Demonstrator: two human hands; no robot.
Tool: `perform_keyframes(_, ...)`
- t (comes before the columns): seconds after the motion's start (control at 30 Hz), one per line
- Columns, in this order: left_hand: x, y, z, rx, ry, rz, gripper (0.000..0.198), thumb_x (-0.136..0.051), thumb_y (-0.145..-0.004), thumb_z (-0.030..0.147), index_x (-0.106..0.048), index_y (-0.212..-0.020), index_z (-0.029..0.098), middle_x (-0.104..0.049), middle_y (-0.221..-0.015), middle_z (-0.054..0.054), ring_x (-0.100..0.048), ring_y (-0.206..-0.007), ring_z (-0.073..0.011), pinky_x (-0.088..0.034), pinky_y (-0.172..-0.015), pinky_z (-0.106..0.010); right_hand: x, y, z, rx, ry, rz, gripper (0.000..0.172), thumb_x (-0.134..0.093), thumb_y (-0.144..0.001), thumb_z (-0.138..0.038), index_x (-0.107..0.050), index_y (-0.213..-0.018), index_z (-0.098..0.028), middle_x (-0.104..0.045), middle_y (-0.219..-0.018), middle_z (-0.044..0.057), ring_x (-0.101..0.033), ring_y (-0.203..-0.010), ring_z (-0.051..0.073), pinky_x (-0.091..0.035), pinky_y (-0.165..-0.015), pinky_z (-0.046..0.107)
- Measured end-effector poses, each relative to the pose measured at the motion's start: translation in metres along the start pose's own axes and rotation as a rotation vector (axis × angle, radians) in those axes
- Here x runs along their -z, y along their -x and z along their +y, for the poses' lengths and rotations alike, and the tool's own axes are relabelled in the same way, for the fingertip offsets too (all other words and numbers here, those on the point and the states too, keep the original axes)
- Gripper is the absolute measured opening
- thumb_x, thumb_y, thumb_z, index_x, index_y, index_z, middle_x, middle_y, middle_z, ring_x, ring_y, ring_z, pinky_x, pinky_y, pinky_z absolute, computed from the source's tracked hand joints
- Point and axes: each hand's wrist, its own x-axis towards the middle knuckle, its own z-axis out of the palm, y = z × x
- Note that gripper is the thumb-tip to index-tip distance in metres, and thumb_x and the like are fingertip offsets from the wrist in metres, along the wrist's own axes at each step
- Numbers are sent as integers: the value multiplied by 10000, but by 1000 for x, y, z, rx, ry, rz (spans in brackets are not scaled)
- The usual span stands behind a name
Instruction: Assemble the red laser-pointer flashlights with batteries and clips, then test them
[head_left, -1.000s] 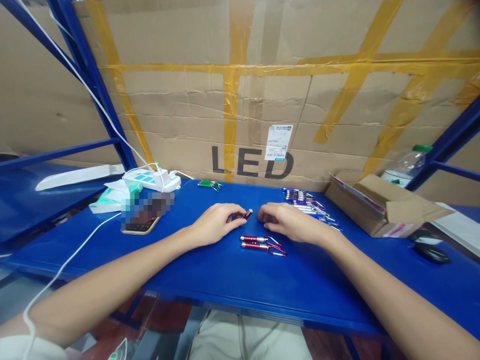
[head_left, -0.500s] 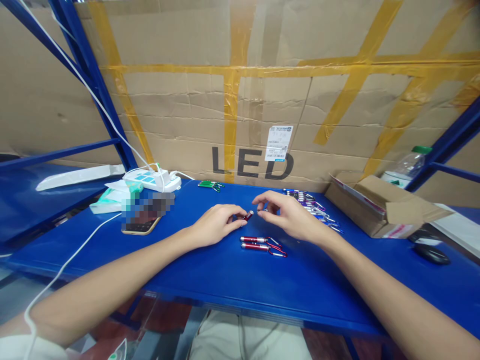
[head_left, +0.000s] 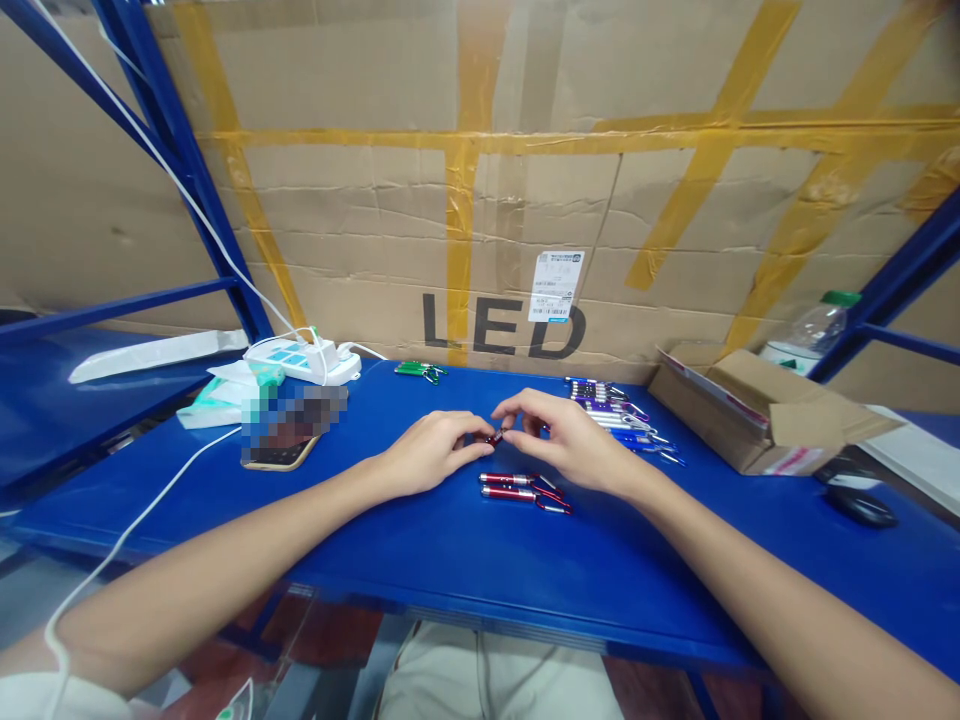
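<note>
A: Taking twelve o'clock as straight away from you, where is the small red piece (head_left: 495, 437)?

B: Between your hands, over the blue table (head_left: 420, 540). It lies toward three o'clock from your left hand (head_left: 431, 455) and toward nine from your right hand (head_left: 559, 440).

A: Which of your hands is nearer to it?

B: Neither by much; it sits at the fingertips of both. Your left thumb and fingers have it pinched. Your right thumb and forefinger are curled narrowly about its other end, but whether they press on it, I cannot tell.

A: And its long axis?

B: Your fingers hide most of it. What shows slants from about eight o'clock to two, so that end points into your right-hand fingers.

A: Anything close by?

B: Two red penlights (head_left: 510, 493), flat on the table at about five o'clock from the piece. They lie side by side, roughly nine to three, with their clips (head_left: 553, 508) at the three o'clock end. Neither of your hands touches them.
</note>
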Motion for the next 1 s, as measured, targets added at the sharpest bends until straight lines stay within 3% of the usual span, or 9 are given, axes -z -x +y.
perform_keyframes(1.0, 2, 0, -1, -43, -40, 3, 249, -613, -1083, 357, -776, -1219, 227, -799, -1197, -52, -734, -1078, -229, -516, -937, -312, 3, 0, 0, 54, 120, 0, 140, -624, -1057, -247, -691, -1179, -233, -740, -1133, 61, -686, -900, 187, -533, -847, 323)
